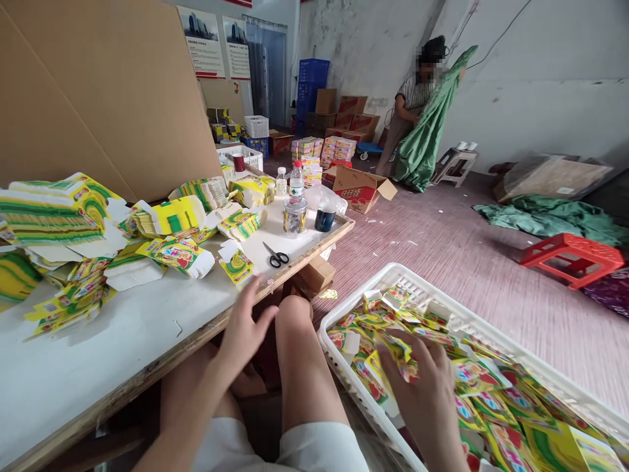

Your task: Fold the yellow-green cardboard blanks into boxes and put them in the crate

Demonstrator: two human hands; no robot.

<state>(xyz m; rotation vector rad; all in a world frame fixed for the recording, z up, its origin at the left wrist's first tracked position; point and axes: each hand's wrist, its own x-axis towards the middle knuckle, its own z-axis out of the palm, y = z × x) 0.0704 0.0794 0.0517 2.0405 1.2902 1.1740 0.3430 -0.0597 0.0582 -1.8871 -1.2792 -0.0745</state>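
My left hand (248, 328) hovers at the table's edge, thumb and fingers apart, holding nothing. Closest to it on the tabletop is a small yellow-green folding carton (236, 265) with an open end flap. Over the white plastic basket (366, 412) is my right hand (425, 387), slightly blurred, its thumb and fingers apart. Yellow, green and red cartons (491, 396) fill the basket, some right under those fingers; I see none gripped. Stacks of flattened cartons (54, 219) and loose cartons (179, 255) cover the table's left and back.
Black-handled scissors (278, 258), a clear jar (295, 216), a bottle (297, 180) and a dark mug (325, 217) stand or lie near the table (122, 347) corner. An open cardboard box (361, 190) and a red stool (572, 255) are on the floor. Another person (410, 98) holds green cloth.
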